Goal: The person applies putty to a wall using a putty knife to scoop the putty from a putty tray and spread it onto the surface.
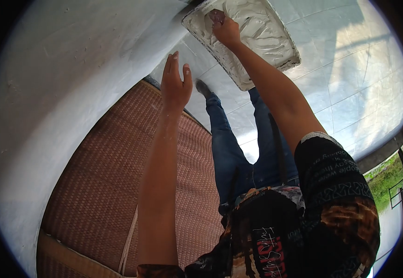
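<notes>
Worn on the head, one camera faces steeply down.

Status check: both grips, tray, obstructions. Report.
Right grip closed on small brown piece, at tray of grey paste. Left grip open, looks empty, off to one side. Nothing seen blocking the tray.

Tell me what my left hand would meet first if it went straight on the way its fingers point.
Probably the smooth pale grey wall: your left hand points its fingers towards it, with the rectangular tray of grey paste off to the right. Depth is unclear, though.
</notes>
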A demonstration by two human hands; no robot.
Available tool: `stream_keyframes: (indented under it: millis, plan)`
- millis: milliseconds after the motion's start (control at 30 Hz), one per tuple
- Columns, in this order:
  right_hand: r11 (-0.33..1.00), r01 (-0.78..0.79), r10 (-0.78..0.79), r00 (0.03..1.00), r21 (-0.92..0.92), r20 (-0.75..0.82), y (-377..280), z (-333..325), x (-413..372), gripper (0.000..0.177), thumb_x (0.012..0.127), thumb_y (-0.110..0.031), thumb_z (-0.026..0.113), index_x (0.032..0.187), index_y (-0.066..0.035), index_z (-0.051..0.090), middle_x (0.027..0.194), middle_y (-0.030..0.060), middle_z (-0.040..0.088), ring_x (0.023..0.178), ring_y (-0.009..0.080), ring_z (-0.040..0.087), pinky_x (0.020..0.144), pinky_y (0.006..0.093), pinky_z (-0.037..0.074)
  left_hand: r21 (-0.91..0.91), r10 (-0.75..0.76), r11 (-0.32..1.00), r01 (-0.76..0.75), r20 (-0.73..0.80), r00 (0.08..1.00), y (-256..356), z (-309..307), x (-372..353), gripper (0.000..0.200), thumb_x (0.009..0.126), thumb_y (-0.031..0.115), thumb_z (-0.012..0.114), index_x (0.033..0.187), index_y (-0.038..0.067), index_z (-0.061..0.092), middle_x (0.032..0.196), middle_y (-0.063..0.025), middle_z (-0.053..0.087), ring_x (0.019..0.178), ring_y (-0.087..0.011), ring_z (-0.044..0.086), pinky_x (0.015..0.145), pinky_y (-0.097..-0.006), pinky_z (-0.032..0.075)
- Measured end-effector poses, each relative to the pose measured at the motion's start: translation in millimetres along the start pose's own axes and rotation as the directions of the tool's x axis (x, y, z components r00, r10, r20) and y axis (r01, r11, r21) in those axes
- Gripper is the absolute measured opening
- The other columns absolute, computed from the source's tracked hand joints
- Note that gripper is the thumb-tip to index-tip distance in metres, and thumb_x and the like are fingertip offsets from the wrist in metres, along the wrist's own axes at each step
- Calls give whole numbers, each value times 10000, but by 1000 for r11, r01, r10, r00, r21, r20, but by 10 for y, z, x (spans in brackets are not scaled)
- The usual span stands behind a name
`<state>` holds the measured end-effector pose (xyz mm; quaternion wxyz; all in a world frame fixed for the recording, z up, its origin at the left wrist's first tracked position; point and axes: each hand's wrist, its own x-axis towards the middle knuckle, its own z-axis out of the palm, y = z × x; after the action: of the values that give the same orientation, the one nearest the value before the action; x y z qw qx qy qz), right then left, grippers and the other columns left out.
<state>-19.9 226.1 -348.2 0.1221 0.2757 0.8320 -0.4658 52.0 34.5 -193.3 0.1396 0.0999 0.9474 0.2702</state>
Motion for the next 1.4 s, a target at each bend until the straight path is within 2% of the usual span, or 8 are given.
stream_keyframes:
  millis: [367,433,767,833,933,1067,1267,1400]
  plan:
    - [970,240,-230,960,-46,158,224,81,444,361,840,-249,611,1047,41,668,968,244,705,935,408,683,860,450,527,-4,-25,1000,25,26,999,-133,21,-59,510,1018,276,445,1395,-67,437,1407,-312,466,1348,-448,427,1099,-492,393]
    - [984,176,-171,934,12,313,260,73,530,361,840,-247,612,1068,26,665,973,226,707,934,398,681,859,443,522,-6,-20,1000,20,23,1000,-132,16,-62,509,1019,277,441,1393,-69,438,1404,-312,469,1345,-448,430,1099,-493,392]
    - [884,456,-403,855,-103,326,238,40,531,312,872,-203,579,1061,35,651,943,249,694,923,382,678,836,440,509,-9,-2,1000,3,4,1000,-119,45,-99,504,1016,273,445,1388,-68,443,1397,-321,469,1339,-453,435,1099,-490,395]
    - [927,374,-342,853,-5,394,45,-148,342,315,878,-209,585,1070,34,648,946,248,693,918,378,679,825,434,509,0,-16,1000,16,15,1000,-107,27,-130,504,1015,271,448,1390,-65,441,1399,-321,467,1340,-454,433,1097,-490,397]
    - [937,340,-268,849,-82,456,-8,-259,284,358,818,-190,618,1113,8,661,994,234,702,946,388,677,858,427,520,9,-28,1000,28,-12,1000,-91,14,-180,506,1018,279,444,1396,-58,440,1406,-306,470,1343,-448,433,1094,-489,402]
    - [924,380,-310,814,-47,491,-37,-432,165,382,813,-178,605,1142,9,657,973,236,703,923,386,682,842,427,524,12,-52,999,52,-13,999,-81,0,-227,509,1020,285,440,1403,-51,437,1411,-295,471,1345,-443,433,1095,-488,402]
    - [895,425,-256,740,-137,622,159,-556,168,320,861,-235,603,1023,35,664,869,194,705,838,307,690,775,403,521,6,-80,997,80,-25,996,21,-60,-305,513,1020,289,439,1405,-49,436,1416,-298,464,1350,-443,425,1102,-483,395]
    - [969,227,-110,737,-92,667,342,-700,7,275,884,-193,602,1025,33,670,846,130,702,781,202,675,693,342,529,13,-70,997,70,-48,996,99,-95,-362,511,1018,285,438,1400,-54,438,1420,-297,462,1358,-443,416,1102,-481,392]
